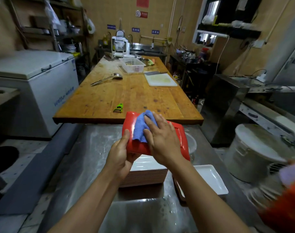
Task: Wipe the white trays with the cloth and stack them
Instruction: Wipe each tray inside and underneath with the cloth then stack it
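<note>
Over the wet steel counter (92,148) your left hand (119,153) grips the tray (180,137), red underside up, above the stack (143,175); your flat right hand (161,137) presses the cloth (141,126). Push hard and it may slip.

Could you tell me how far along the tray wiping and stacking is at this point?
Done: a tall stack of trays stands on the steel counter. In hand: the left hand grips a tray, its red underside up, while the right hand presses the blue cloth on it. Left: that tray must join the stack, and a white tray lies to the right, seemingly waiting.
</note>
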Motion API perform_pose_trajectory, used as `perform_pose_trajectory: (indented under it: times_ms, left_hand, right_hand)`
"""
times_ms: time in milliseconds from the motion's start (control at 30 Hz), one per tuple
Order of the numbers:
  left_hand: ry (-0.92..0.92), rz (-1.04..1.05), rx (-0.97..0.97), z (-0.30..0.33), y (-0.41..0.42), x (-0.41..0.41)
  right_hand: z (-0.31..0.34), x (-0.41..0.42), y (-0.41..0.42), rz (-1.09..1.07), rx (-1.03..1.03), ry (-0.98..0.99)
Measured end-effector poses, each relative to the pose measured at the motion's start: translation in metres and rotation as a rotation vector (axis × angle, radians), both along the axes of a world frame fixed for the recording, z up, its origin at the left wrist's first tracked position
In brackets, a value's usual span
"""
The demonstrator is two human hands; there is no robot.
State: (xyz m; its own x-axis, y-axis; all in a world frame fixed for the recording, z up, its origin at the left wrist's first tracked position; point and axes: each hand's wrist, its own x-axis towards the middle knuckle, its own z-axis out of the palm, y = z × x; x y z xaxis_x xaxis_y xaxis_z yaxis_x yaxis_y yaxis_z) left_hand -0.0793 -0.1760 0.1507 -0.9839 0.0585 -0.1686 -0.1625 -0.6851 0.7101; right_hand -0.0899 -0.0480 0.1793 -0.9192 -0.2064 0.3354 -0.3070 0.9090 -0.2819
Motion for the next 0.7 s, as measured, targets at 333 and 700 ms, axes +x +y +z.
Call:
perform_pose_trajectory:
  times_ms: [333,700]
  left_hand:
    - [-0.055,0.014,0.007,-0.017,-0.008,0.003]
    - [-0.166,-0.007,0.146,-0.024,-0.006,0.001]
  right_hand:
    - [-0.028,0.004,0.056,-0.248,-0.388,-0.042]
    - [-0.027,0.000,0.091,-0.433,-0.797,-0.028]
